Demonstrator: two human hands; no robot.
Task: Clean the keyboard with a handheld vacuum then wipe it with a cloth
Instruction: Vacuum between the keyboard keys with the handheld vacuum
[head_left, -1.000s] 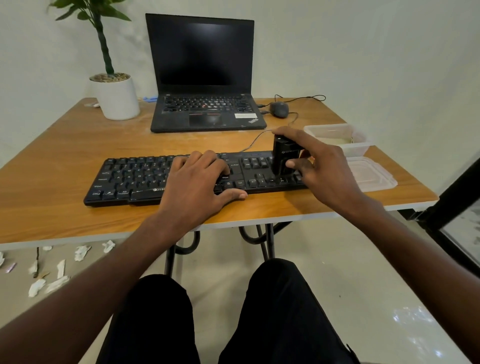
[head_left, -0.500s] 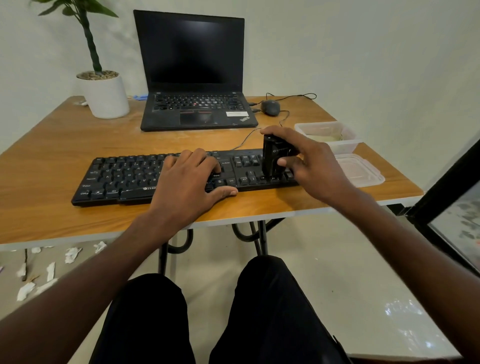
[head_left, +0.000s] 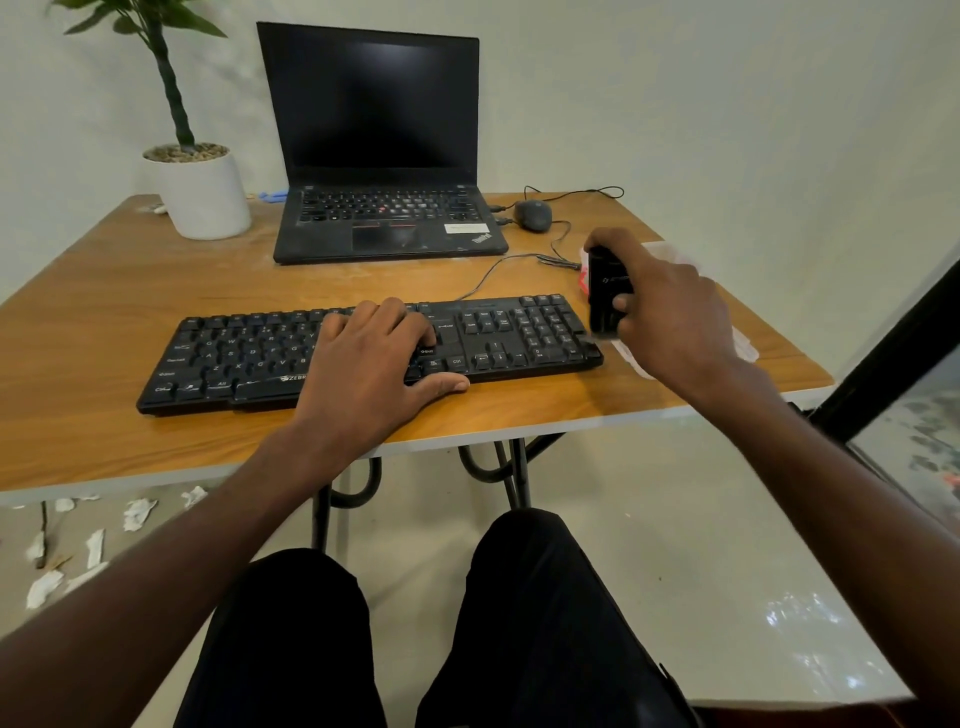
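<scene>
Here, right hand (head_left: 675, 322) grips boxy black vacuum (head_left: 605, 296); flat keyboard (head_left: 249, 353) beside.

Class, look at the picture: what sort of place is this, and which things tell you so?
Probably a plain office or home work desk: a wooden table carries an open laptop, a separate black keyboard and a wired mouse.

Both forearms reach forward over the knees. The left hand (head_left: 363, 364) lies flat, palm down, fingers spread and thumb stretched to the right. The right hand (head_left: 670, 317) is raised, fingers and thumb curled tight in a grip.
</scene>
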